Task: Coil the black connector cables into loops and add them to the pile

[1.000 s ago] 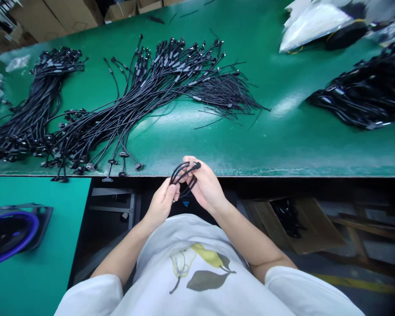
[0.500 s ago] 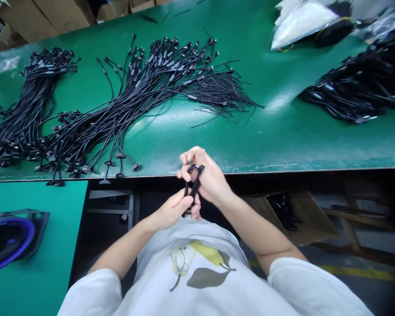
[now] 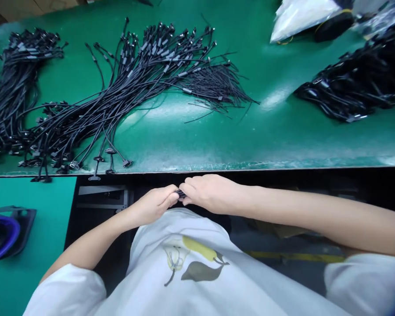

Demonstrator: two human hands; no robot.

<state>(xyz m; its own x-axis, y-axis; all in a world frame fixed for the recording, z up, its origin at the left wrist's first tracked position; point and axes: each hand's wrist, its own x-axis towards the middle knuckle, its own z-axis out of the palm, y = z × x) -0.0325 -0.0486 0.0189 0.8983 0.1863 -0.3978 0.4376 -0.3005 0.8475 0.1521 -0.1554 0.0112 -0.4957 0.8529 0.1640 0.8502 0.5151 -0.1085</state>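
A black cable [image 3: 181,193] is mostly hidden between my two hands, just below the table's front edge. My left hand [image 3: 158,202] grips it from the left with the fingers closed. From the right, my right hand [image 3: 206,192] is closed on the other side of it, back of the hand up. Beyond them a large bundle of black cables [image 3: 118,92] with grey labels lies on the green table [image 3: 217,149], some connectors hanging over its edge. Thin black ties [image 3: 213,85] lie at the bundle's right end.
Another cable bundle [image 3: 23,79] lies at the far left. Black bagged cables [image 3: 355,83] and a white bag [image 3: 299,17] are at the right. A blue-rimmed round object [image 3: 3,237] sits on the lower green surface [image 3: 49,263].
The looped cable is now mostly covered by my hands. My right hand has lowered and closed over it, its forearm swung out to the right. The view has shifted slightly.
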